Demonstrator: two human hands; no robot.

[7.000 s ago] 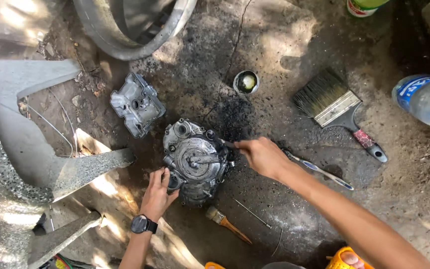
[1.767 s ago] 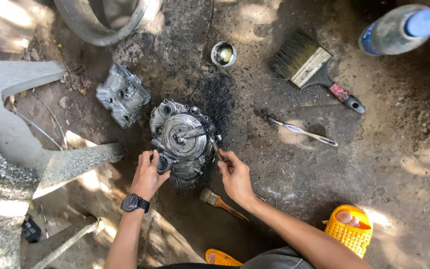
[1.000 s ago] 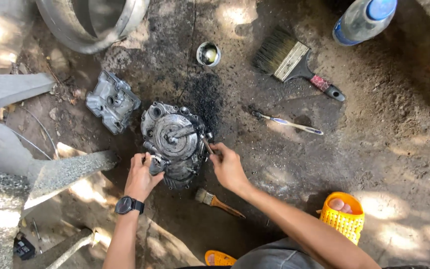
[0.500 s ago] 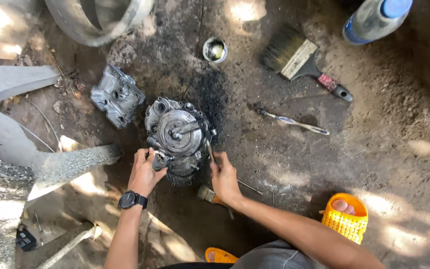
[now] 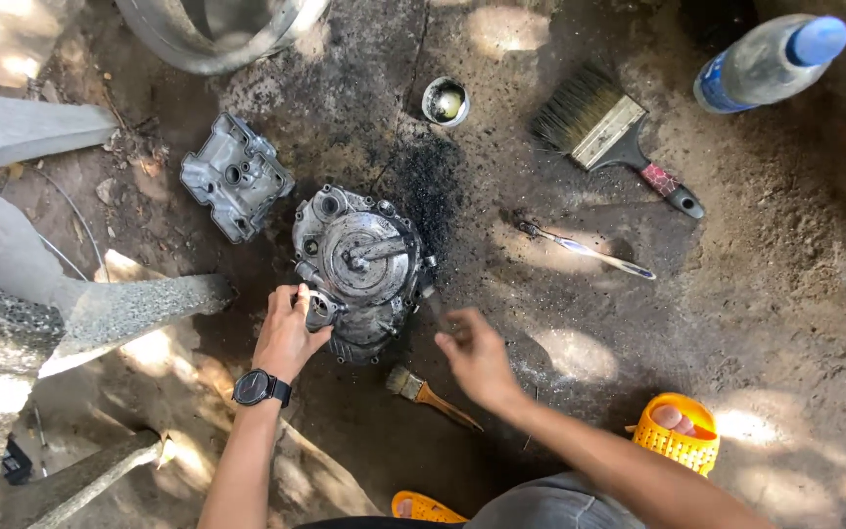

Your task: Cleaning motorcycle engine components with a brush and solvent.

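The left hand [image 5: 288, 333], with a dark wristwatch [image 5: 255, 388] on its wrist, is closed around the lower left edge of a greasy metal engine cover [image 5: 359, 266] and holds it steady on the dirt ground [image 5: 795, 294]. The right hand [image 5: 477, 353] sits just beside the cover's right edge, fingers closed on a thin dark tool [image 5: 433, 306] whose tip points at the cover — it is blurred, so what kind of tool it is cannot be told. The cover lies flat in the middle of the scene, on oil-blackened soil.

A small brush [image 5: 428, 395] lies just below the cover, a second grey metal cover [image 5: 236, 176] up to its left, a small tin [image 5: 445, 101] above, and a toothbrush [image 5: 589, 250], a wide paintbrush [image 5: 609, 132] and a plastic bottle [image 5: 766, 61] off to the right.

Judging from this, the tool could slip off the oily metal and jab the steadying hand, and loose grit could fall into the cover's openings.
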